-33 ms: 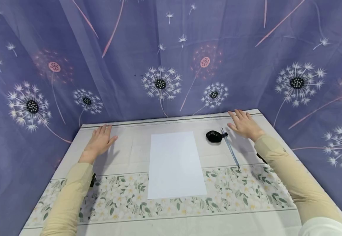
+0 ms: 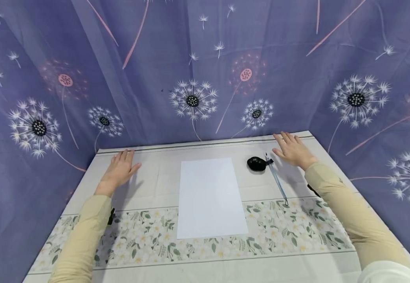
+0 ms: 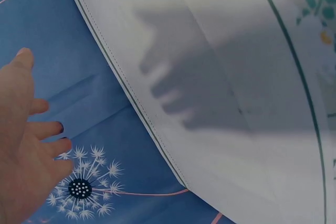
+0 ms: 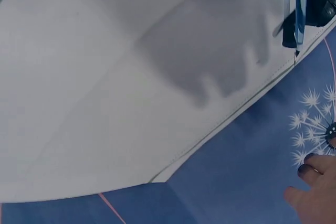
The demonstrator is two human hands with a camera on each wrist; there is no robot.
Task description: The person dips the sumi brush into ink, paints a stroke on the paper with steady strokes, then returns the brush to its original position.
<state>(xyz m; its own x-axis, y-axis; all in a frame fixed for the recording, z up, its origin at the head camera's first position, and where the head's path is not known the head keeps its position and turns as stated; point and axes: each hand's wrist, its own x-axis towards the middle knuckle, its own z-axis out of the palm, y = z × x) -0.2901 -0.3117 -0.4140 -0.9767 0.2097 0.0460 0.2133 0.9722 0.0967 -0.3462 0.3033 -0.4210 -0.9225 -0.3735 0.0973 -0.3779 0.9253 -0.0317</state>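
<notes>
A blank white sheet of paper [image 2: 211, 200] lies in the middle of the table. To its right are a glossy black rounded object [image 2: 256, 164] and a slim brush [image 2: 277, 181] with a pale blue handle, a dark tip and a loop at its lower end. The brush lies across a small black part beside the rounded object. My left hand [image 2: 119, 169] is held out at the far left, fingers straight, holding nothing. At the far right my right hand [image 2: 292, 150] is spread beside the brush, apart from it. Both hands cast shadows on the cloth.
A white tablecloth [image 2: 148, 181] with a flowered band covers the table. Purple curtains [image 2: 148, 106] printed with dandelions stand close behind the far edge and along both sides.
</notes>
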